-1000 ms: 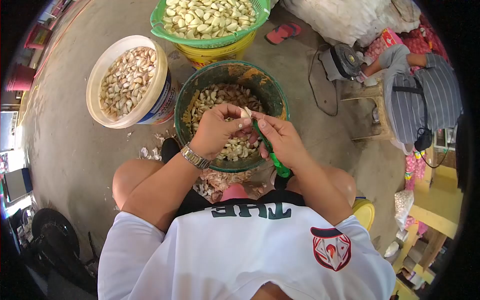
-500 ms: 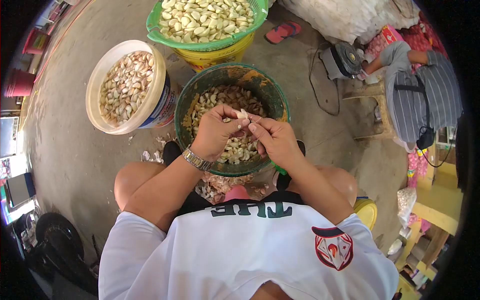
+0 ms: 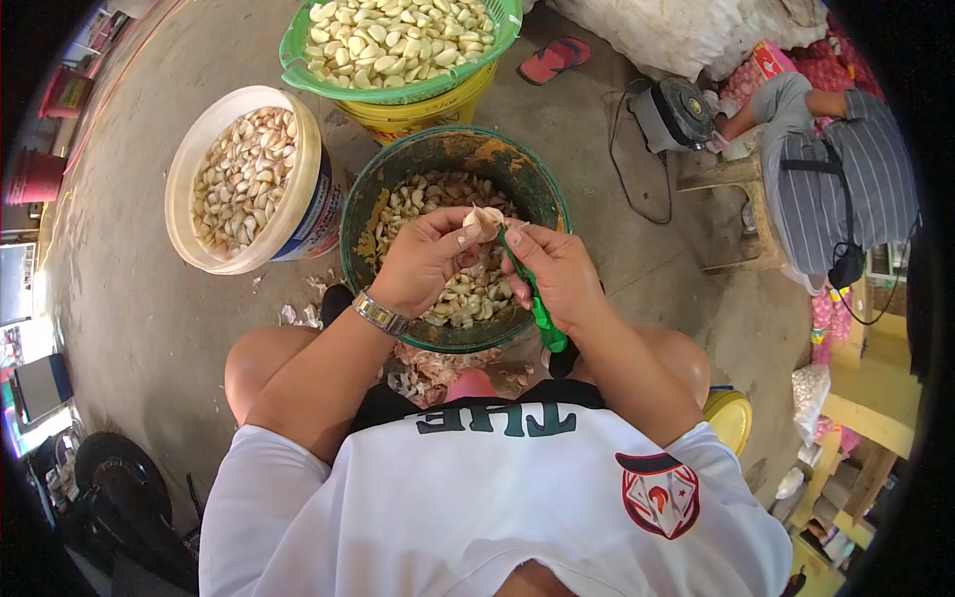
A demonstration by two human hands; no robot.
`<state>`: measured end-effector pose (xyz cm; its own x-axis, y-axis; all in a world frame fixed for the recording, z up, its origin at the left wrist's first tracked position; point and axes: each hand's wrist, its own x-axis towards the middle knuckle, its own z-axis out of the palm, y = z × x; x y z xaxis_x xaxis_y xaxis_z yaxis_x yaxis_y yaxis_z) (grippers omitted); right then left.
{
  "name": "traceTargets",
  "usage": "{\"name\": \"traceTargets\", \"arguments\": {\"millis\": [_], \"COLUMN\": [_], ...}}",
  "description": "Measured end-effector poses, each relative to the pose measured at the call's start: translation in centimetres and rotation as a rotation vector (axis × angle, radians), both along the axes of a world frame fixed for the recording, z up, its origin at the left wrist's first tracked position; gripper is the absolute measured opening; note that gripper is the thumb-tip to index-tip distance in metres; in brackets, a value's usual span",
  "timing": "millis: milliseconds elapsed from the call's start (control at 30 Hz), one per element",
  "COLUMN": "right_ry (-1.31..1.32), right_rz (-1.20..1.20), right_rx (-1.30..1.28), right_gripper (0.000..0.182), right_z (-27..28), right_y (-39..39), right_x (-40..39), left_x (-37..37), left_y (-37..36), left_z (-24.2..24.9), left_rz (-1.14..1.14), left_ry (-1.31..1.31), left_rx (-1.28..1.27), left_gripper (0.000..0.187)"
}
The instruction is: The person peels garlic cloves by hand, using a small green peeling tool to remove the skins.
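Centrally, a garlic clove (image 3: 482,218) sits between both hands (image 3: 423,263) (image 3: 560,279), above the tub (image 3: 532,184).

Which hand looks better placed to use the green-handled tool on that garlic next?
Probably the right hand: it grips the green-handled tool, whose upper end is close to the garlic. The left hand is busy pinching the garlic.

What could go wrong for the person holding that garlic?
The green-handled tool in the right hand sits close to the left hand; if sharp, a slip might cut it. The garlic pinched in the left hand could drop into the green tub below. The heaped green basket atop the yellow bucket might spill if bumped.
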<state>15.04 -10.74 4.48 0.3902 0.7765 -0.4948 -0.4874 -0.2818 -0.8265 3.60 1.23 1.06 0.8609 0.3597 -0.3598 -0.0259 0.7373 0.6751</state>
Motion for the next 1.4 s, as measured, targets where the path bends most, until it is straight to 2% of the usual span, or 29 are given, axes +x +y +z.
{"name": "traceTargets", "arguments": {"millis": [133,233,333,633,733,833,933,1033,1133,1233,1333,1400], "right_ry": [-0.022,0.027,0.018,-0.14,-0.041,0.324,0.352,-0.079,-0.098,0.055,-0.067,-0.141], "right_rz": [-0.013,0.084,0.181,0.213,0.139,-0.013,-0.034,0.073,0.035,-0.062,0.018,0.025], "right_rx": [-0.029,0.062,0.047,0.016,-0.02,-0.035,0.009,0.007,0.031,0.025,0.056,0.042], "right_gripper": [0.027,0.033,0.037,0.034,0.029,0.024,0.024,0.023,0.023,0.023,0.024,0.022], "right_z": [-0.3,-0.1,0.1,-0.4,0.0,1.1,1.0,-0.1,0.1,0.6,-0.4,-0.4], "right_y": [0.0,-0.1,-0.1,0.0,0.1,0.1,0.1,0.0,-0.1,0.0,-0.2,-0.1], "right_x": [0.4,0.4,0.4,0.4,0.3,0.5,0.4,-0.1,-0.4,-0.3,-0.2,-0.4], "left_x": [0.1,0.1,0.2,0.1,0.0,-0.1,0.1,0.5,0.3,0.4,0.4,0.5], "left_y": [-0.2,-0.2,-0.2,-0.1,0.1,0.2,-0.1,-0.5,-0.4,-0.5,-0.6,-0.7], "left_z": [1.1,1.1,0.8,0.7,0.6,0.3,0.2,0.9,1.0,1.3,0.5,0.5], "left_rz": [0.025,0.04,0.02,-0.04,-0.058,-0.056,-0.002,0.02,-0.036,-0.021,0.004,0.002], "left_ry": [0.082,0.142,0.129,0.151,0.114,0.051,0.024,0.064,0.07,0.118,0.058,0.088], "left_rx": [0.057,0.121,0.195,0.38,0.375,0.232,0.044,0.197,0.299,0.166,0.12,0.215], "left_gripper": [0.022,0.02,0.018,0.016,0.015,0.015,0.014,0.014,0.015,0.018,0.016,0.016]}}
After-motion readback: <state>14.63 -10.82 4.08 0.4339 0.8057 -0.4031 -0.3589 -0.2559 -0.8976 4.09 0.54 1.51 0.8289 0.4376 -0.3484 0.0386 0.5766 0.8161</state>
